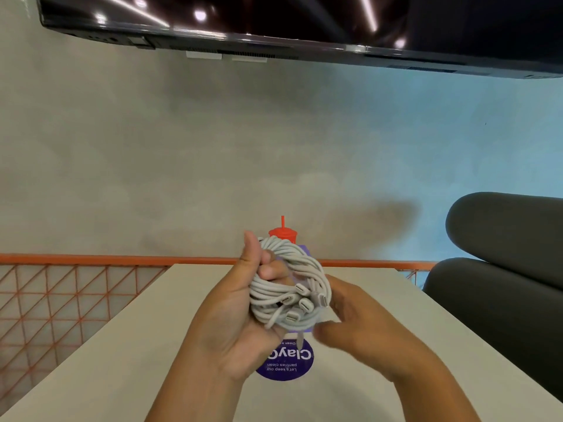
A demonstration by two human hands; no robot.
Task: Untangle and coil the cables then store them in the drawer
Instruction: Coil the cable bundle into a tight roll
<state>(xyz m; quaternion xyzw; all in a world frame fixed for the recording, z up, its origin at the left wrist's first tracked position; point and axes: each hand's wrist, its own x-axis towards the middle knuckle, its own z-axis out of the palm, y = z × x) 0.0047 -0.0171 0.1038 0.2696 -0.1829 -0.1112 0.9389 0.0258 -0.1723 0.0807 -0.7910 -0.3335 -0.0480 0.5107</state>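
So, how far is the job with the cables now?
Done: the cables are wound into one round bundle, plug ends together at the front. In hand: the left hand grips the bundle above the table; the right hand is at its side, too blurred to tell its hold. Left: storing it; no drawer is in view.

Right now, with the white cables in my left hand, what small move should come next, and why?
Probably tuck the loose plug ends under a loop with the right hand. The left hand grips the cable coil, yet several plug ends stick out at its front.
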